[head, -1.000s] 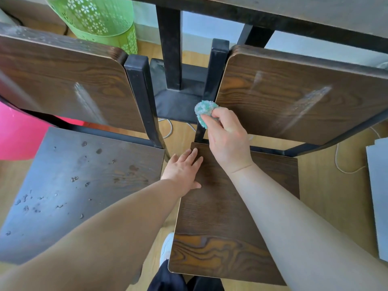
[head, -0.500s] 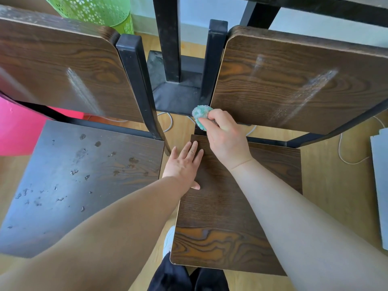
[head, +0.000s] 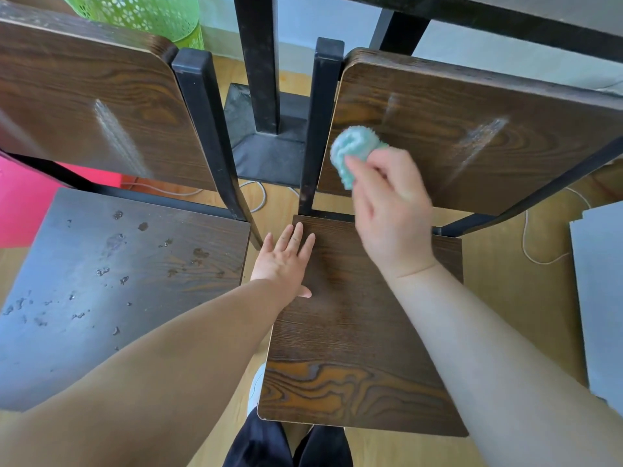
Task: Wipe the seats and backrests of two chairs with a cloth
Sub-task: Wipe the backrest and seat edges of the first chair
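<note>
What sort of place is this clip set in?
Probably an indoor dining or study room: the left chair and right chair match in wood grain and black frames. They stand beside a black-legged table, with a green basket behind and a wooden floor.

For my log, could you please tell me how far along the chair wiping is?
The right seat looks clean and dry. The right hand holds the cloth at the streaked right backrest. The droplet-speckled left seat and streaked left backrest seem to remain.

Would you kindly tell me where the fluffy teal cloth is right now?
In the head view, the fluffy teal cloth is pinched in the right hand at the left edge of the right chair's dark wooden backrest, beside its black metal post.
</note>
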`<state>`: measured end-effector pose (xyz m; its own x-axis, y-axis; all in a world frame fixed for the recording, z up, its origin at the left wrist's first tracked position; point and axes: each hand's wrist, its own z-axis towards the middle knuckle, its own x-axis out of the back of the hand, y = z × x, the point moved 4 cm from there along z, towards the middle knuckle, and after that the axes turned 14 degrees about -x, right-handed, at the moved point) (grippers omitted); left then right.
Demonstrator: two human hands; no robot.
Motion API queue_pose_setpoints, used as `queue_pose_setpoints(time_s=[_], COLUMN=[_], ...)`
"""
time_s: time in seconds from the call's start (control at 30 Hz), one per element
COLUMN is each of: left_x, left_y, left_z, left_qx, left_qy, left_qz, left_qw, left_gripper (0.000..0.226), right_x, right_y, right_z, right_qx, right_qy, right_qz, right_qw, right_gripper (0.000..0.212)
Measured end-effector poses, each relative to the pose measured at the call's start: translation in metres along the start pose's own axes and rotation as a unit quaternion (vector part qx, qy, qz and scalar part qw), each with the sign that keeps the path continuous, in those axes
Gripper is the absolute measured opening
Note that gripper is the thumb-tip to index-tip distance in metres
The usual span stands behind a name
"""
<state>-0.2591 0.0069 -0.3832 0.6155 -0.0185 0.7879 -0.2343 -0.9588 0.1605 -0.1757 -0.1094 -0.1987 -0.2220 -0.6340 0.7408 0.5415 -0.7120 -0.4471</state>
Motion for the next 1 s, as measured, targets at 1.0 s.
queue_pose_setpoints(time_s=[1.0], left_x=[-0.005], left_y=[-0.001], left_z=[0.011], left_qx=[0.029], left_qy=[-0.038], left_qz=[0.017], left_qw=[0.999], left_gripper=[0.116], right_x=[-0.068], right_y=[0.063], right_z=[-0.04], right_qx=[0.036], right_qy=[-0.174], right_qz=[-0.116], right_qw=[0.977], right_gripper=[0.024])
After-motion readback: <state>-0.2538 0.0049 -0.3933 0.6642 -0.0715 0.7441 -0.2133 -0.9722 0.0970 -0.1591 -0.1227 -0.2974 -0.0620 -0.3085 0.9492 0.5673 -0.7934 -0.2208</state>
